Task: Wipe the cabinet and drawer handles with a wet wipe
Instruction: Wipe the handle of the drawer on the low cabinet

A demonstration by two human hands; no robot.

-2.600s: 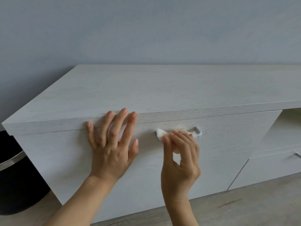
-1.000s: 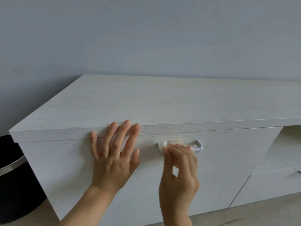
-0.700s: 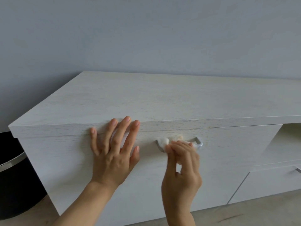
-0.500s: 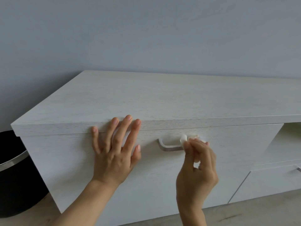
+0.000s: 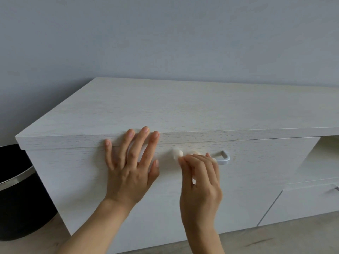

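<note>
On the cabinet (image 5: pixel 183 110) front, the left hand (image 5: pixel 130 173) is pressing flat, fingers spread; the right hand (image 5: pixel 200 182) is pinching a wet wipe (image 5: pixel 178 153) against the handle (image 5: pixel 222 159).

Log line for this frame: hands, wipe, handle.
left hand: flat on cabinet front | right hand: pinches wipe against handle, left end | handle right end: uncovered | lower handle: no hand on it

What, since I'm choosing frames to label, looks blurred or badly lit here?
Head view: the wet wipe and the fingertips of the right hand are motion-smeared; head view: the left hand, flat on the drawer front, is sharp; light is soft and even, no glare, only a mild sheen on the handle.
</note>
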